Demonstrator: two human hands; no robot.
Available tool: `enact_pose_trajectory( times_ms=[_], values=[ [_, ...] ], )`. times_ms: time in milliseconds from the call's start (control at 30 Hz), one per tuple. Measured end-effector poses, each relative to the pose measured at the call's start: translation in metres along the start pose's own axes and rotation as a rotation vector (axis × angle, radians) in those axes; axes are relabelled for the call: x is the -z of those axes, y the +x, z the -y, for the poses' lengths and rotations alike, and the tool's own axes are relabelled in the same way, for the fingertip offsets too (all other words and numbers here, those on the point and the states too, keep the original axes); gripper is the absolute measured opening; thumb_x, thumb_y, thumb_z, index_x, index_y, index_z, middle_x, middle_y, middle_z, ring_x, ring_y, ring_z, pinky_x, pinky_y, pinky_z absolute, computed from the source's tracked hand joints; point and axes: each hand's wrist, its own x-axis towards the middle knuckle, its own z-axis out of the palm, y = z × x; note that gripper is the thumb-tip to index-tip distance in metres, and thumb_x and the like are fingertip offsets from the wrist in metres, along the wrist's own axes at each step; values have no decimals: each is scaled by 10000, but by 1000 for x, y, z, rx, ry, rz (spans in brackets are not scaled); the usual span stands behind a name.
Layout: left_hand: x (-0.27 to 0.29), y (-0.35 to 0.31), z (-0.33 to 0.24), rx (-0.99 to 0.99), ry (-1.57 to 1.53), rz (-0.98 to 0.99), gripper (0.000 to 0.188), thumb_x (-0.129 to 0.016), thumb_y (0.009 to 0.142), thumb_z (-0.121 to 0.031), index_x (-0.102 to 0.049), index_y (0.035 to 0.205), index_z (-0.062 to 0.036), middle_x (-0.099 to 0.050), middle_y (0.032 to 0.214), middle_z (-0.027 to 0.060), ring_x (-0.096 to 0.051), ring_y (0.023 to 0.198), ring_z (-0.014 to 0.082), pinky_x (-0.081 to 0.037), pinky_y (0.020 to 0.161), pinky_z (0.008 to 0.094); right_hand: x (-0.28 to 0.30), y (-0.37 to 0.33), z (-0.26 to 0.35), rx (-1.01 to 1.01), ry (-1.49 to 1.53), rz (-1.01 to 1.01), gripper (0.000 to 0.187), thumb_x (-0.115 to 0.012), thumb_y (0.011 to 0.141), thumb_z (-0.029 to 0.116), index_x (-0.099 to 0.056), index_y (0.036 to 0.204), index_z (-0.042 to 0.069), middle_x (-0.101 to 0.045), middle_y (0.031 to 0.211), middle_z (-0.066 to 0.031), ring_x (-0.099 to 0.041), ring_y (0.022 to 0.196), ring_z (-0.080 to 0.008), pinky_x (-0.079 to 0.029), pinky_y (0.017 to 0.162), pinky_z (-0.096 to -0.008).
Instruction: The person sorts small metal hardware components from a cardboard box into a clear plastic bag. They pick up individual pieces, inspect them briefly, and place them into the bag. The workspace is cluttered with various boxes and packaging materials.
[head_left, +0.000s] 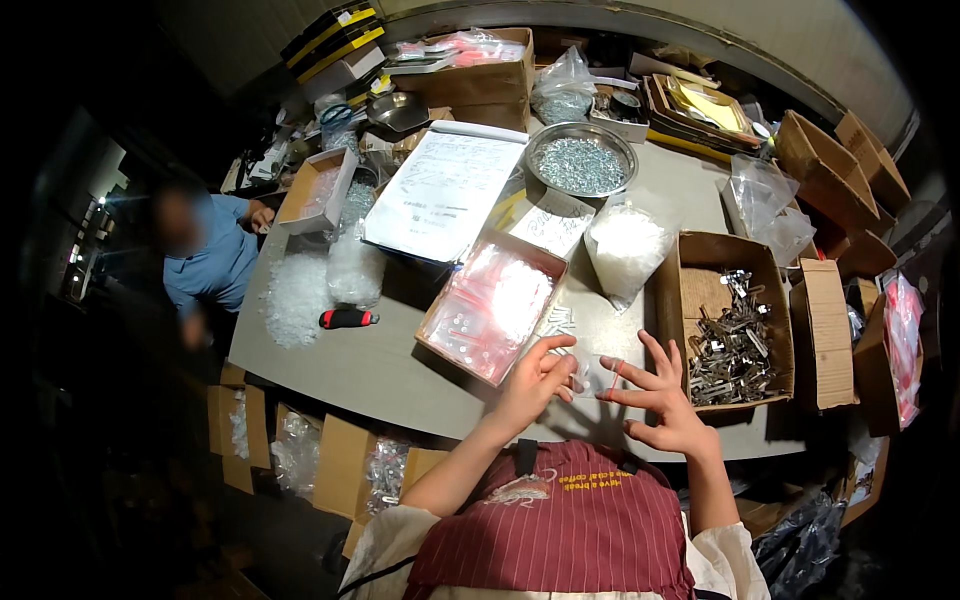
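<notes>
A small clear plastic zip bag (592, 378) with a red strip along one edge is between my hands, just above the table. My left hand (535, 382) pinches its left side between thumb and fingers. My right hand (662, 398) is spread, two fingertips at the bag's red-striped edge and the thumb apart below. Whether those fingertips grip it is unclear. Left of my hands, an open carton of red-edged zip bags (490, 305) sits close by. Small pale pieces (558, 322) lie just beyond my fingers. A cardboard box of metal clips (735, 345) stands right of my right hand.
Farther back are a bag of white pieces (628, 250), a steel bowl of small metal parts (582, 160) and a clipboard with papers (445, 190). A red-and-black tool (348, 318) lies beside a white heap (296, 300). Another person (215, 250) is at the far left.
</notes>
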Motion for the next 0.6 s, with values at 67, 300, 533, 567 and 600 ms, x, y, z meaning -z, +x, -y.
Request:
enact_pose_trajectory(
  times_ms=[67,300,533,567,600],
  values=[
    [-9,-4,-16,30,68,-83,500,-650,1012,-255,-452,1427,-59,-667,1135,141,-685,930,168,-545,727,266,-2,3,8,6,-97,-13,535,-681,633,176,-780,1155,233,-547,1510,-11,-177,1544,-407,86,1211,-647],
    [-3,7,-2,-135,226,-41,498,-588,938,-12,-469,1420,-48,-659,1187,150,-674,894,146,-538,698,260,1,6,24,79,-283,-19,449,-701,694,183,-792,1128,255,-609,1440,9,-207,1529,-421,103,1198,-667],
    [-7,-2,-10,-424,940,-298,632,-649,815,-2,-486,1425,-35,-553,1313,192,-568,1180,306,-448,1002,397,8,-5,10,10,-228,-127,430,-663,692,192,-799,1099,215,-583,1474,-17,-207,1532,-420,107,1190,-662],
    [-14,-1,-14,-594,1259,-353,669,-679,790,-24,-486,1430,-41,-521,1358,208,-523,1254,344,-406,1075,437,5,-6,4,17,-255,-132,429,-665,703,211,-789,1113,215,-563,1493,-28,-212,1530,-419,103,1191,-663],
    [-20,-3,-15,-572,1180,-257,755,-705,710,-56,-491,1434,-57,-426,1441,224,-373,1355,432,-284,1141,501,1,-6,5,12,-253,-128,426,-667,712,227,-784,1122,216,-549,1505,-30,-216,1529,-417,98,1191,-666]
  ],
)
